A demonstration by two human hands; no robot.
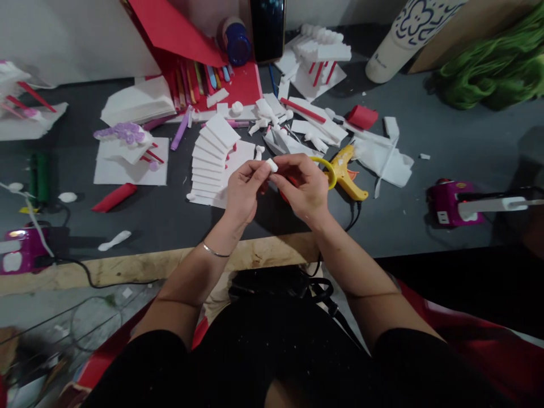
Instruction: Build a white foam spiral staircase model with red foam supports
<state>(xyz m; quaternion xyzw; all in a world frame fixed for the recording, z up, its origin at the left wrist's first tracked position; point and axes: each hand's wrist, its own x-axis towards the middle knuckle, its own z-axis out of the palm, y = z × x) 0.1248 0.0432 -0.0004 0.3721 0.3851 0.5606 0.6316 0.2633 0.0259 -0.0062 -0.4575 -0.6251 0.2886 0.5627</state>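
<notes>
Between my fingertips is a small white piece (272, 165), perhaps twisted paper or tissue; its exact kind cannot be made out. My left hand (245, 190) pinches it from the left, thumb and forefinger together. From the right, my right hand (304, 184) closes its thumb and forefinger on the same piece. Just left of my hands lies a fan of white card steps (212, 156) on a white base. A yellow glue gun (346, 173) rests to the right of my right hand. Scissors with a yellow handle ring (326, 170) are partly hidden behind that hand.
White scraps (293, 122) lie scattered beyond my hands. White card models (321, 54) with red posts stand at the back and left (131, 150). A phone (267, 28), a blue-lidded jar (238, 42), a tumbler (391, 48), green yarn (480, 71) and purple power sockets (454, 204) surround the work.
</notes>
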